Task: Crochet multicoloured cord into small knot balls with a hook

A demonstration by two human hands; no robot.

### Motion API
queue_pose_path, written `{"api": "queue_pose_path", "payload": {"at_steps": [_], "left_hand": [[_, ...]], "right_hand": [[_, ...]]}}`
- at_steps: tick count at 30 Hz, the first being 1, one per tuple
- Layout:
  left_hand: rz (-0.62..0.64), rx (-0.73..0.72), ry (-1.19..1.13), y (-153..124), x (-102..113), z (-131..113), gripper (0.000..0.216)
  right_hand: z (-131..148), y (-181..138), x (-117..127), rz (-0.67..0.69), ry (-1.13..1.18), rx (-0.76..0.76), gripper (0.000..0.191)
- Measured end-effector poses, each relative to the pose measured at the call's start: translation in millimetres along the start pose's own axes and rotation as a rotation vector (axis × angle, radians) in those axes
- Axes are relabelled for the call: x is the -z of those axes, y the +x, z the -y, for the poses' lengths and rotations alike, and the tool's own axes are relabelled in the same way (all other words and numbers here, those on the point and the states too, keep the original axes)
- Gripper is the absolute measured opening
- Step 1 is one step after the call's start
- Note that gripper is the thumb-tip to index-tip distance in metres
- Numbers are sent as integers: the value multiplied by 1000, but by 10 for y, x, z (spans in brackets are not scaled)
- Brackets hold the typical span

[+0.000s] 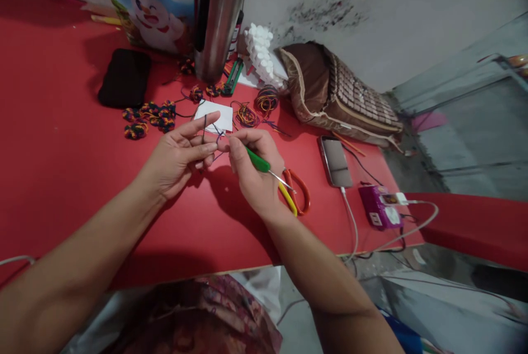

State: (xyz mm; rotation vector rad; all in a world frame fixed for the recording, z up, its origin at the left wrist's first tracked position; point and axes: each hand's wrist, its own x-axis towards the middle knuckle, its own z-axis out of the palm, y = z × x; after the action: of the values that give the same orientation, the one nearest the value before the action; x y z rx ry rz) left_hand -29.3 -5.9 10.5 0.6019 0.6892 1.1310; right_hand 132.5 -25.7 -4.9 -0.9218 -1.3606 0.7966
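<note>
A dark strand of yarn [205, 127] runs over the raised index finger of my left hand [179, 153], whose thumb and other fingers pinch the yarn lower down. My right hand [258, 170] is closed around a crochet hook with a green handle [258, 160]; its metal shaft sticks out behind toward the scissors. The fingertips of both hands meet at a small bit of dark yarn work, too small to make out clearly. Just behind them lies a white paper square [223, 116]. Multicoloured yarn [246, 116] spreads loosely beside a wound yarn ball [267, 99].
Scissors with orange and yellow handles [303, 192] lie right of my right hand. Crocheted pieces [152, 115] and a black phone [124, 78] are at left. A steel flask [220, 18], green cutter [234, 76] and brown cushion [346, 90] stand behind. A charging phone [335, 160] adjoins a purple box [378, 207].
</note>
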Motion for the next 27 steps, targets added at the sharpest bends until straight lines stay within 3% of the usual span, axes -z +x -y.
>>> {"api": "queue_pose_path", "payload": {"at_steps": [4,10,16,27], "left_hand": [[63,25,8,6,20,-24,52],[255,152,62,-25,71,-80,55],[447,276,107,-58,73,-103,49],[422,302,114,-62,76,-115,54]], "right_hand": [[11,103,46,36,236,-170,28],[15,280,223,260,456,-447,47],[37,341,343,324,396,-444,62],[130,323,379,252,291,-330,54]]}}
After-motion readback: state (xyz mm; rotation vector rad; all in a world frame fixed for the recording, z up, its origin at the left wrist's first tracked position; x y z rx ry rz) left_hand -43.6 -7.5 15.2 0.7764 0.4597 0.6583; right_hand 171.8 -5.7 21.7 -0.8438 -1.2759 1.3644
